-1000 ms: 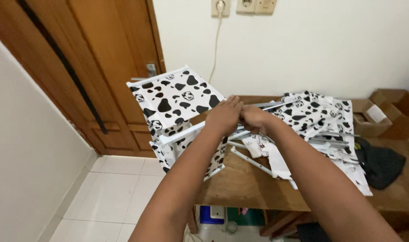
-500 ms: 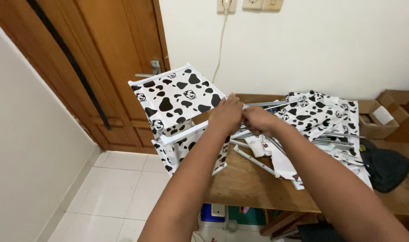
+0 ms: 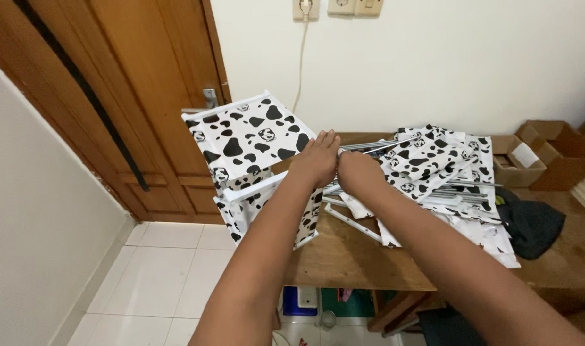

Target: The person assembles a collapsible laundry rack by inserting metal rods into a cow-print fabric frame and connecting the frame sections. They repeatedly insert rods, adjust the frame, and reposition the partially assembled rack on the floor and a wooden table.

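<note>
Little has moved since a second ago: both hands stay together at the same spot on the rack, and only my view has shifted a bit, with the door now filling more of the left side.

Left hand (image 3: 317, 160) lies flat, fingers stretched out together, on the right edge of the cow-print fabric shelf (image 3: 247, 138). Can't tell if it grips anything underneath. Right hand (image 3: 358, 172) sits just beside it, touching it, fingers curled down over the metal rods (image 3: 369, 146); can't see whether they close on one.

Shelf is tilted, hanging off the desk's left end, its white frame bar (image 3: 257, 187) running below my left wrist. More cow-print fabric (image 3: 433, 160) is piled on the desk (image 3: 343, 256) to the right of my hands, with more rods sticking out of it. White tube (image 3: 353, 223) lies on the wood under my right forearm.

Dark cloth (image 3: 529, 221) sits at the right of the pile. Open cardboard boxes (image 3: 542, 154) are against the wall behind it. Cable (image 3: 300, 57) drops from a wall socket (image 3: 305, 8) down behind the shelf. Wooden door (image 3: 132, 96) is on the left, tile floor (image 3: 170, 269) below it.
</note>
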